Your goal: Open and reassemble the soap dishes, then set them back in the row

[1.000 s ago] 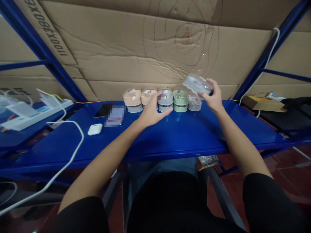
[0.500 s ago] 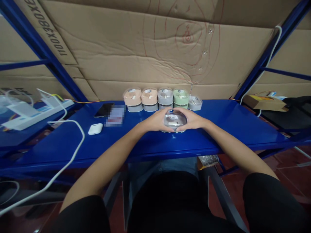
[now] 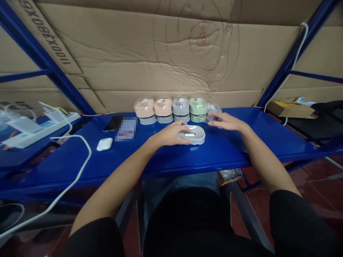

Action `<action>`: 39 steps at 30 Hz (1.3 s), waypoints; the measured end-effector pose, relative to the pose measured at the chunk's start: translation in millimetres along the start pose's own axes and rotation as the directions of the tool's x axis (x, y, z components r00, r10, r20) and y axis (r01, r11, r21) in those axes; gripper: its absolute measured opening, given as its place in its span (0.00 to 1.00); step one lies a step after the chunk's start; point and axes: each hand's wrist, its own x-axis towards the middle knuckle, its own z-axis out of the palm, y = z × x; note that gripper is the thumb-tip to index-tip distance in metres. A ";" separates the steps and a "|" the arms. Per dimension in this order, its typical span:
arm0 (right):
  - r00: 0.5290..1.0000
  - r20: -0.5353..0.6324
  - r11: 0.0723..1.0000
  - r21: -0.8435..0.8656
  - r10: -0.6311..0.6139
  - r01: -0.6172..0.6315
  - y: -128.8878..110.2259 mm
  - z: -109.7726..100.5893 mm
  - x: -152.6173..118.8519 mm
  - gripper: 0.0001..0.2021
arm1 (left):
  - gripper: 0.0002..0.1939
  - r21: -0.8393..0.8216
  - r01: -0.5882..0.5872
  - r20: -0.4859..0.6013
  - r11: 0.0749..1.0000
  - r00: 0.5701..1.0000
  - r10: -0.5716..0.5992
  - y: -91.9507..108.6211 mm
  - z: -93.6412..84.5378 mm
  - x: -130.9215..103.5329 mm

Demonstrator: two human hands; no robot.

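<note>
A grey oval box [image 3: 200, 136] stands uncovered on the blue table, with a white bar-shaped piece [image 3: 189, 135] inside it. My left hand [image 3: 173, 134] is closed around the box's left end, thumb at the front and fingers at the back. To the right and farther back, my right hand [image 3: 226, 121] pinches a clear plastic lid [image 3: 205, 119] by its edge, tilted above the table. Part of that lid is hard to make out against the boxes behind it.
Along the cardboard wall stand stacked boxes: peach [image 3: 145, 106], another peach [image 3: 163, 106], grey [image 3: 181, 106] and green [image 3: 198, 105]. A single grey box [image 3: 214, 108] ends the row. Left lie a phone [image 3: 114, 122], a blurred-out card [image 3: 127, 129] and a white earbud case [image 3: 104, 144].
My right hand has moved right and away from the grey box, taking the clear lid off it. My left hand has stayed on the box.
</note>
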 end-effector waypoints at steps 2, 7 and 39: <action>0.996 0.028 0.996 -0.030 0.082 -0.081 7.5 -2.2 -0.4 0.33 | 0.23 0.001 0.013 0.016 1.000 1.000 -0.013 3.1 1.0 0.0; 0.995 0.026 0.990 -0.100 0.100 -0.097 14.3 6.2 4.3 0.34 | 0.19 -0.046 0.020 -0.024 0.999 0.999 -0.021 5.2 -0.3 1.0; 0.658 -0.742 0.992 -0.093 -0.124 0.083 -79.6 83.6 3.4 0.39 | 0.32 -0.829 -0.022 -0.206 0.559 0.941 -0.269 77.1 75.9 44.0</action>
